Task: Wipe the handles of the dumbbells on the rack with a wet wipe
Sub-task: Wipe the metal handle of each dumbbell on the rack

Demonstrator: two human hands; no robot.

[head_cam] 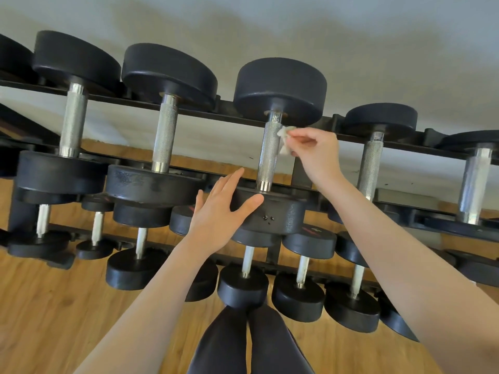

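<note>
Bright, even daylight; soft shadows on the wall (270, 28); chrome handle (474, 182) at right glares, blurred; edges bow.

Behind the right hand (317, 151) pinching the wet wipe (285, 140), most of the wipe is hidden by the fingertips, while far left of that grip a dumbbell (13, 59) is cut by the frame edge.

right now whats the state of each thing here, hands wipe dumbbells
right hand: pinches the wet wipe
wet wipe: crumpled, touching the upper part of the handle
handle: knurled metal, upright in view
middle dumbbell: seated on the top rack
left hand: fingers straight, resting on that dumbbell's near head
lower dumbbells: racked, untouched
</note>
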